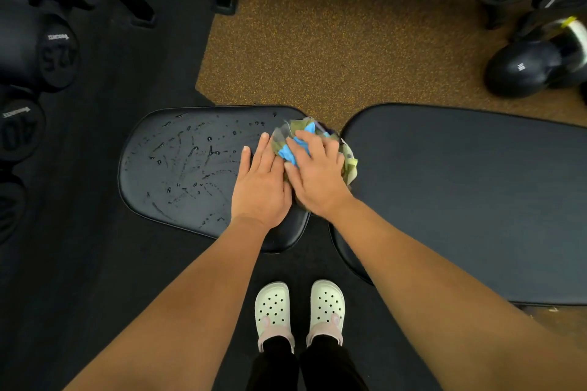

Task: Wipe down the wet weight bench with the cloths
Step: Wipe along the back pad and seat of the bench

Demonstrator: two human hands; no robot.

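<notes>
Left grip flat, fingers straight, on wet worktop touching cloths; right grip spread flat atop them at the pad's right edge; droplets across open pad leftward.

L hand flat, fingers straight | R hand palm down, touching L | both arms extended fwd

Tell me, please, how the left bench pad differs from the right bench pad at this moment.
The left pad is beaded and streaked with water; the right pad looks dry and matte. The left pad is smaller and fits within the frame; the right pad is larger and runs out of the frame. Both are black with rounded corners.
</notes>
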